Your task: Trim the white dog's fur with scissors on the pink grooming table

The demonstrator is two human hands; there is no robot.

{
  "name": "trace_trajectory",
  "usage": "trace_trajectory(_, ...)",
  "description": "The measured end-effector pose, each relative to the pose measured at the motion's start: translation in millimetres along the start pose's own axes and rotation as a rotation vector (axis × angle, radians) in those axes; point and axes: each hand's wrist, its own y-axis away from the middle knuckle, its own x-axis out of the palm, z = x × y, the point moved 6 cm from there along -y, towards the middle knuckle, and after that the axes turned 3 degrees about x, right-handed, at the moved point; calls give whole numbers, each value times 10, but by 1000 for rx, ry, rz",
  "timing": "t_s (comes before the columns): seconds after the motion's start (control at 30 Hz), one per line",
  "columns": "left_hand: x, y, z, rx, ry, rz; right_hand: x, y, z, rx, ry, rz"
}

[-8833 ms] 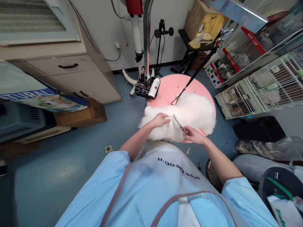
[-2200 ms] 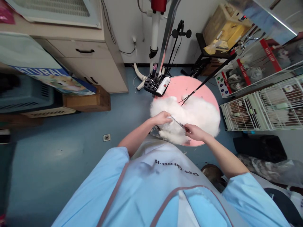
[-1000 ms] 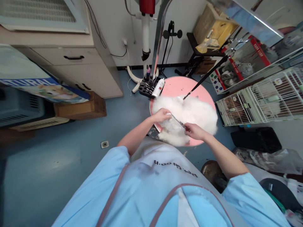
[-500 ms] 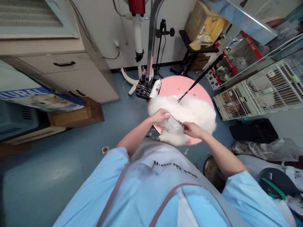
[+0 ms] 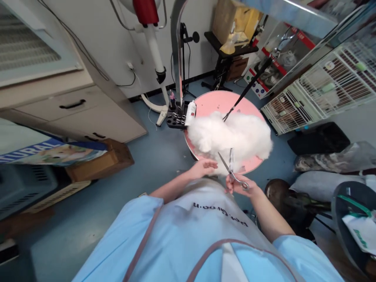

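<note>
A white fluffy dog [image 5: 232, 131] lies on the round pink grooming table [image 5: 214, 100], its head hard to make out in the fur. My right hand [image 5: 239, 184] grips a pair of long scissors [image 5: 232, 172] by the handles. The blades stand apart and point away from me at the dog's near side. My left hand [image 5: 204, 168] is at the near edge of the table with fingers loosely stretched and apart, beside the white fur. Whether its fingertips touch the fur is hard to see.
A black strap [image 5: 249, 86] runs from an overhead metal arm down to the dog. At the table's left edge are a black tool holder [image 5: 175, 120] with several scissors and a white bottle [image 5: 190, 113]. White wire cages [image 5: 320, 88] stand to the right.
My right hand has drawn back towards me with the scissors, whose blades have spread. My left hand has come down from the fur and its fingers have loosened. The view has turned slightly.
</note>
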Motion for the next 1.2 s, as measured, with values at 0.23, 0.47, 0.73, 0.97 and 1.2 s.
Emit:
trace_trajectory(0.23, 55, -52, 143, -67, 156, 132, 396, -88, -477, -52, -313, 134)
trace_trajectory(0.47, 69, -13, -336, 152, -183, 326, 399, 162, -676, 25, -105, 98)
trace_trajectory(0.73, 657, 413, -185, 84, -462, 483, 426, 538, -1014, 44, -87, 117)
trace_trajectory(0.97, 893, 759, 118, 32, -484, 443, 678, 934, -1398, 45, -236, 151)
trace_trajectory(1.2, 1084, 959, 365, 49, -561, 442, 831, 1167, -1678, 30, -274, 182)
